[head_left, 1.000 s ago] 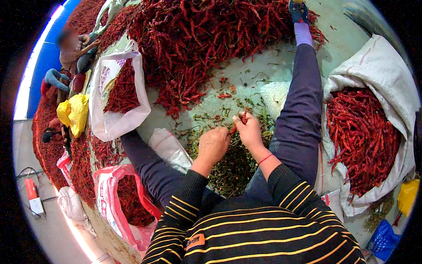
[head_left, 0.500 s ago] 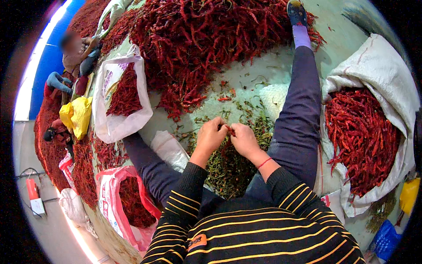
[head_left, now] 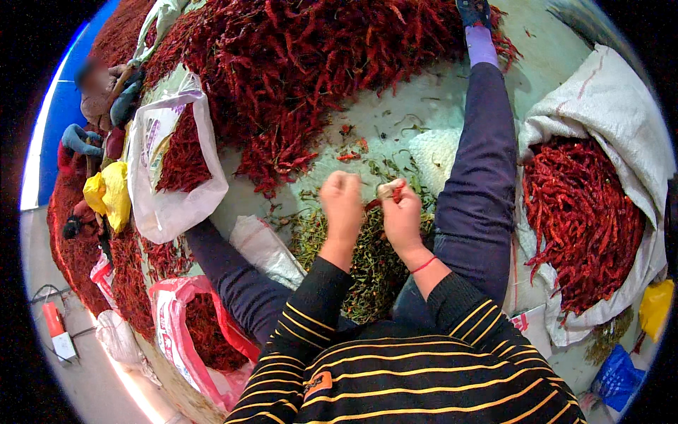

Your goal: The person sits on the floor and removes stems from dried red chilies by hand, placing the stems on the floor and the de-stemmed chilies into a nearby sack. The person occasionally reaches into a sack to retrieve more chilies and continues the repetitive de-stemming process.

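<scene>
My left hand (head_left: 342, 206) and my right hand (head_left: 400, 212) are raised side by side between my knees, both closed on one dried red chilli (head_left: 381, 198) that spans the gap between them. Under the hands lies a heap of green stems (head_left: 367, 261) on the ground. A large pile of red chillies (head_left: 318, 63) spreads out beyond the hands, past a patch of pale floor.
A white sack of red chillies (head_left: 586, 219) stands at my right, beside my outstretched right leg (head_left: 484, 177). At my left are a white plastic bag of chillies (head_left: 176, 169) and a pink-rimmed bag (head_left: 198, 332). Another person (head_left: 99, 92) sits at far left.
Both hands have lifted slightly and drawn closer together over the stem heap, still working a chilli between them.
</scene>
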Motion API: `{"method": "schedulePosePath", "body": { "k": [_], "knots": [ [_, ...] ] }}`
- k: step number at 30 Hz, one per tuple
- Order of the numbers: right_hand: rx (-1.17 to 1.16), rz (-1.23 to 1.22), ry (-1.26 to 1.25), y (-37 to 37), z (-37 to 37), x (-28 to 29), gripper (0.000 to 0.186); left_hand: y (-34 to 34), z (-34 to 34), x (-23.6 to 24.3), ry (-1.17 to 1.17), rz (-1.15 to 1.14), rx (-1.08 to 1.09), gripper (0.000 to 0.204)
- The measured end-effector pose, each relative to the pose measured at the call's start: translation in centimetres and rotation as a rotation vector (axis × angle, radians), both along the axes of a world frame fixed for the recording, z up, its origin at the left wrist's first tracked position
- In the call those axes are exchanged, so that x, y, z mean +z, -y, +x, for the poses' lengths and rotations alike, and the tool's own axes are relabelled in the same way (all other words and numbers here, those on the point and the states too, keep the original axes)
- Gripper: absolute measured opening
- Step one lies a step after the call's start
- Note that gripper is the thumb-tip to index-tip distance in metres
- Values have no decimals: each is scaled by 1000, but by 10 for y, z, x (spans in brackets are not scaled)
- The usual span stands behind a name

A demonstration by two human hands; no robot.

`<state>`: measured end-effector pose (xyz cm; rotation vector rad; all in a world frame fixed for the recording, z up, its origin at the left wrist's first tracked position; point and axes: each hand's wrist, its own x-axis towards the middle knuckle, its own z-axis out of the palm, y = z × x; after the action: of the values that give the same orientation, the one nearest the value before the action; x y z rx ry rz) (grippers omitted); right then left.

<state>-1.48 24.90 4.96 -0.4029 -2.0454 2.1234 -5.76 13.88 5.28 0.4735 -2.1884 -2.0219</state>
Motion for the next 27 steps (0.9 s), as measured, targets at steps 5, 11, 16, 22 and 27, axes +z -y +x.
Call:
{"method": "schedulePosePath", "body": {
  "k": [5,11,16,22,27],
  "knots": [
    [41,79,-5,11,7,9,15,76,-27,-39,108,-795,-243,17],
    [84,-73,155,15,9,1,4,47,-59,-43,-160,-1317,-382,14],
    [66,-81,199,12,8,-7,7,41,-46,-27,-107,-1251,-476,13],
    [73,-77,106,13,5,-13,15,20,30,21,-231,-892,-585,14],
    [150,173,19,13,9,-8,15,26,36,38,14,-527,-400,20]
  ]
}}
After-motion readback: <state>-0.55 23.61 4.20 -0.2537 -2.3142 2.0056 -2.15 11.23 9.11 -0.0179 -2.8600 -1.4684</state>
